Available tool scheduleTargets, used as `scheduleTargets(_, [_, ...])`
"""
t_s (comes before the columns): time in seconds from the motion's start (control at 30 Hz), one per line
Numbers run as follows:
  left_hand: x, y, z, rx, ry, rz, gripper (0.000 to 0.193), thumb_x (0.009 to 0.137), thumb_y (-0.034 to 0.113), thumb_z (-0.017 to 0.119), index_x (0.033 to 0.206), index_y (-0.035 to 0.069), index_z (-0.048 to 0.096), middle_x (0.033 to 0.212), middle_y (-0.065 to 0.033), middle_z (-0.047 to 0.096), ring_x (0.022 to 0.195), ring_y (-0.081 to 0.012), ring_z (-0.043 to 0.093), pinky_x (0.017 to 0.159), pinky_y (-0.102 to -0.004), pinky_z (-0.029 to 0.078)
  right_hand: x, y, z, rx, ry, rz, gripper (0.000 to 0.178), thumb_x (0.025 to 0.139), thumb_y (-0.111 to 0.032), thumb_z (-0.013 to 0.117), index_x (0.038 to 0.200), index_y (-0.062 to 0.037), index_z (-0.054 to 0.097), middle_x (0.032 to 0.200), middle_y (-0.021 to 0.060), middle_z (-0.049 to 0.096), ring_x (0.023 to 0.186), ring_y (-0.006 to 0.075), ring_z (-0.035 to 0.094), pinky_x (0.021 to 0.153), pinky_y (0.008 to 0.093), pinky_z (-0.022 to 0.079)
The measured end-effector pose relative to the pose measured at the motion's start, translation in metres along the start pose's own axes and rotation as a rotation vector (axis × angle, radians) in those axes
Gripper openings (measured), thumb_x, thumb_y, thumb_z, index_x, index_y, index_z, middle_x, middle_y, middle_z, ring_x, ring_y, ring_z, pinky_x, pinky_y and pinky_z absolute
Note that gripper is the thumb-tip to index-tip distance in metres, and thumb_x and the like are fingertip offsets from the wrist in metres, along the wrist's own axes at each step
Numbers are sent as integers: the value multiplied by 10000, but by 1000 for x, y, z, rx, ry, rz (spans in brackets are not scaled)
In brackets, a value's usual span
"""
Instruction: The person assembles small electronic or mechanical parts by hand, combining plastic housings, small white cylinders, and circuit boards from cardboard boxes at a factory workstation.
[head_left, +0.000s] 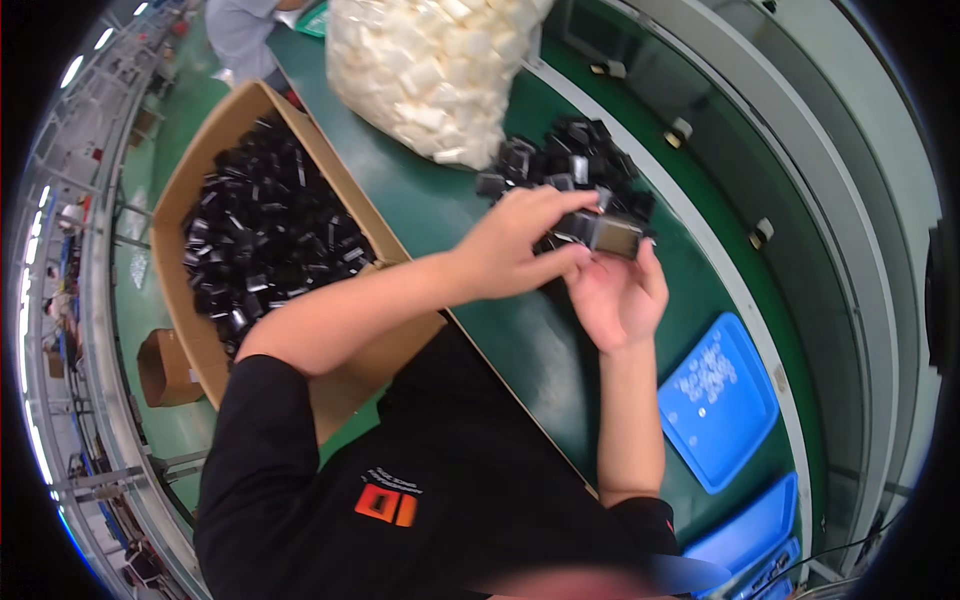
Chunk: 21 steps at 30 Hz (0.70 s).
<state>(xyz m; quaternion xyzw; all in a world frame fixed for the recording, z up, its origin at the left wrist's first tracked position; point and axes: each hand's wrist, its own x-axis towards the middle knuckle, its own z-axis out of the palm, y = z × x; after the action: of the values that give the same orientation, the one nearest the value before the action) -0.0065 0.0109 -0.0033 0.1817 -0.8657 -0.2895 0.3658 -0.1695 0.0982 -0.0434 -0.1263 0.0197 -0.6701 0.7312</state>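
Over the table [520,330], a block [616,238] is being handled, gripped by left hand [518,243] and right hand [615,303]; care seems needed next.

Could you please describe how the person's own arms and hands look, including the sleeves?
The left hand and right hand are ungloved. The forearms are bare, with no watch showing, below short black sleeves; the right sleeve carries a small red mark.

A loose black shirt [330,480] covers the torso, its left sleeve [258,430] and right sleeve [643,515] short. The logo [386,505] is a red-orange square around a dark shape, beside an orange bar, with small white lettering [393,480] alongside. The right sleeve bears a red mark [669,525]. Left hand [520,240] and right hand [615,308] are bare.
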Motion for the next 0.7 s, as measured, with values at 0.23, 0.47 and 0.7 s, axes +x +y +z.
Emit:
scheduleTargets(0.23, [-4, -10, 5, -72, -16, -50, 489, 797, 141, 756, 1260, 76, 612, 979, -72, 646, 850, -218, 577, 747, -330, 483, -1, 3, -7, 70, 44, 17, 504, 925, -362, 616, 1306, -41, 537, 1320, 162, 556, 1129, 274, 560, 1001, 430, 451])
scheduleTargets(0.47, [-4, -16, 9, -210, -63, 32, 589, 793, 157, 762, 1337, 68, 555, 1085, -74, 643, 983, -225, 589, 877, -344, 470, -7, 4, -9, -133, 52, -77, 557, 850, -282, 727, 1305, -22, 537, 1335, 145, 547, 1227, 305, 509, 1057, 445, 421])
scheduleTargets(0.7, [-10, -2, 16, -138, -32, -123, 770, 781, 283, 779, 1409, 0, 434, 1180, -158, 582, 1076, -281, 561, 953, -386, 441, -5, 11, -16, -242, 117, -109, 652, 812, -166, 754, 1336, 77, 453, 1262, 170, 577, 1105, 260, 603, 1017, 355, 466])
